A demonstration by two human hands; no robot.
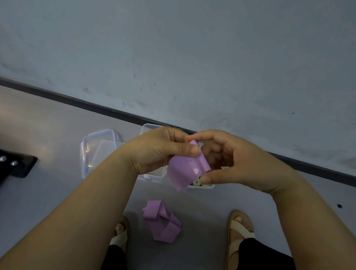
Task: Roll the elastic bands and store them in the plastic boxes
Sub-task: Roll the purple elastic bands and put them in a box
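A purple elastic band hangs between my two hands above the floor, its top end partly rolled. My left hand pinches the band's upper edge between thumb and fingers. My right hand pinches the rolled part, forefinger on top and thumb below. Below them stand clear plastic boxes: one mostly hidden by my hands, another holding a rolled pale band. A clear lid or box lies to the left. A second purple band lies loose on the floor between my feet.
The grey floor meets a grey wall along a dark skirting strip. A black object with two metal screws sits at the left edge. My sandalled feet stand at the bottom.
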